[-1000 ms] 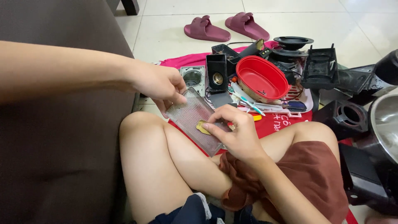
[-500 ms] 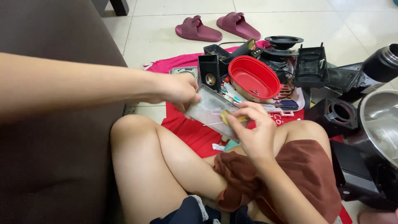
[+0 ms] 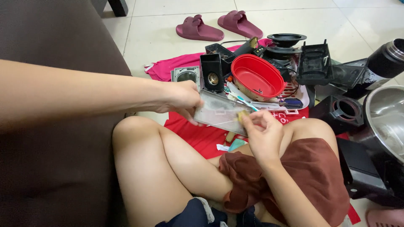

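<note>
The left arm stretches in from the left edge, nearly level, and the left hand [image 3: 182, 100] closes on the near-left end of a clear flat plastic panel [image 3: 219, 112], fingers curled under it and thumb on top, so the panel is clamped there and held tilted above the knees. The right hand [image 3: 263, 133] rises from the lap with the wrist bent, its fingertips pinched together on a small yellowish piece [image 3: 243, 115] pressed against the panel's right end; what that piece is cannot be told. The panel hangs over a red cloth [image 3: 189, 130] spread on the pale tiled floor, between the raised left knee and the heap of parts beyond. Just behind it lies a toothbrush [image 3: 242, 98] with a white and teal handle, and behind that stands a red oval bowl [image 3: 256, 75], tilted toward the camera. A small black speaker box [image 3: 211, 77] stands upright just left of the bowl, close to the left hand's knuckles. Further black plastic housings [image 3: 315, 63] crowd the right side, with a steel bowl [image 3: 387, 113] at the right edge. Two maroon slippers [image 3: 216, 26] lie well apart on the tiles beyond. A dark brown sofa [image 3: 54, 42] fills the left side under the outstretched arm.
</note>
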